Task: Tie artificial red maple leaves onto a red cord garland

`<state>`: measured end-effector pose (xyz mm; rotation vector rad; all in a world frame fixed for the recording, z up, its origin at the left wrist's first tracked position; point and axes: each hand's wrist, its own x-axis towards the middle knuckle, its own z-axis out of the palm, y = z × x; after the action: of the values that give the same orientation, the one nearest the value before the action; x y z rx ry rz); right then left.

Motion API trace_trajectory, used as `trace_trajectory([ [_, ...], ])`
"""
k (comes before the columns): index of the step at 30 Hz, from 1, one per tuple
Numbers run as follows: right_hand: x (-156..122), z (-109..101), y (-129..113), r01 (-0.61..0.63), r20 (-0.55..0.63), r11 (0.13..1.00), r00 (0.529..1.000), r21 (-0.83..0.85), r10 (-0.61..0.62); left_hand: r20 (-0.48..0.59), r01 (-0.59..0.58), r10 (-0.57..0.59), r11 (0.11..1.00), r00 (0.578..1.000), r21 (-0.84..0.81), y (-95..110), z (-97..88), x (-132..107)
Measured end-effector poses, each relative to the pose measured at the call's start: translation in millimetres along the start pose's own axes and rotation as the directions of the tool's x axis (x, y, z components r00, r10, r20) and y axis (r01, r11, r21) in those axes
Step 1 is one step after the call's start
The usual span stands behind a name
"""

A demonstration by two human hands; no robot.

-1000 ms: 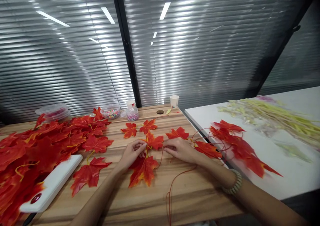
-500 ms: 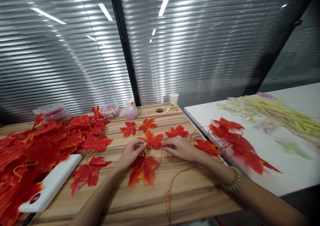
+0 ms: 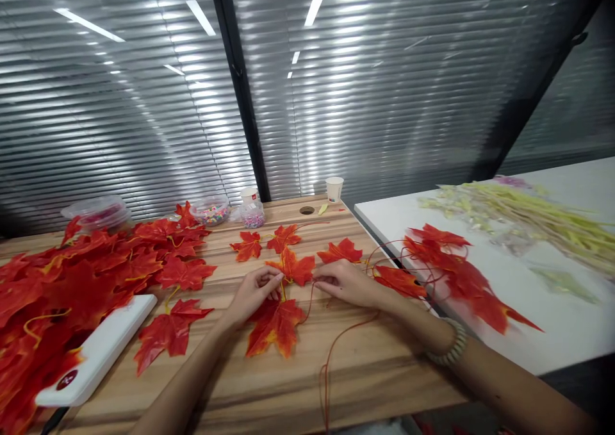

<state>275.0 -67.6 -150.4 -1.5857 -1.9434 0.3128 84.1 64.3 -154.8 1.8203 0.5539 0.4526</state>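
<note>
Office-like craft space, slatted blinds (image 3: pixel 375 102), wood-grain desk (image 3: pixel 269 390) with cable hole (image 3: pixel 307 211), bead tubs (image 3: pixel 211 214), heaped artificial leaves (image 3: pixel 96 287)

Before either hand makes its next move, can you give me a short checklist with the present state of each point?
1. Left hand at the yellow stem: ok, fingertips are right by it.
2. Right hand at the red cord: ok, the cord leads up to its fingertips.
3. Cord tied to the stem: cannot tell, too small and partly covered by fingers.
4. Near leaf lying on the table: ok, spread below the hands.
5. Loose strand away from the table's near edge: not ok, it runs down to it.
6. Right cup upright and apart from both hands: ok.
</note>
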Motion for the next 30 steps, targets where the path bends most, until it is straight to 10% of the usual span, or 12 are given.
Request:
trace_trajectory([
  [30,-0.3,-2.4,-0.3,-0.004,0.011,1.000,1.000,0.008,0.004,0.052,0.023,-0.024,1.000,0.998,0.012,2.1,0.3,-0.8],
])
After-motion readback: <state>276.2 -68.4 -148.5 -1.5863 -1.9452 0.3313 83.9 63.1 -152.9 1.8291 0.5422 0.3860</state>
